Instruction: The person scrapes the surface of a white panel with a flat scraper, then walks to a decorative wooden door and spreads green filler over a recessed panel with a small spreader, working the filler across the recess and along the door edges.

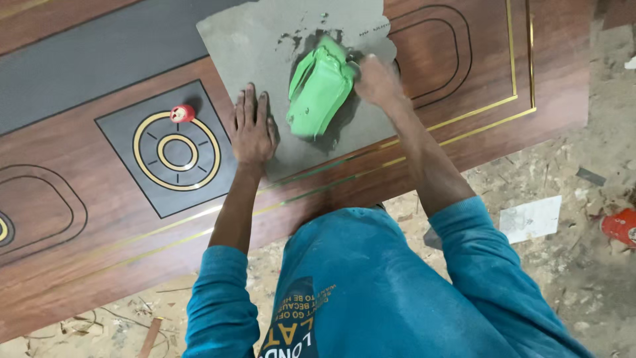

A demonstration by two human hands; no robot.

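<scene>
One green bag [320, 89] — right hand [375, 79] grips; left hand [252, 129] flat

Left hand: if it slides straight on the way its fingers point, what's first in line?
The left hand lies flat, fingers pointing up the grey sheet. Only bare sheet lies ahead; the green wad sits off to the side, so the way looks free.

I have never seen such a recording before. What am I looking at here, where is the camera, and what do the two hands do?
There is one picture, from a camera worn on a person's head, looking down at their own arms in blue sleeves. No machine is involved. Below lies a brown wooden door panel with gold lines and a dark square inlay. A small red object sits on that inlay. The left hand presses flat on a grey sheet. The right hand grips a green pad-like thing on the sheet, amid dark smears.
</scene>
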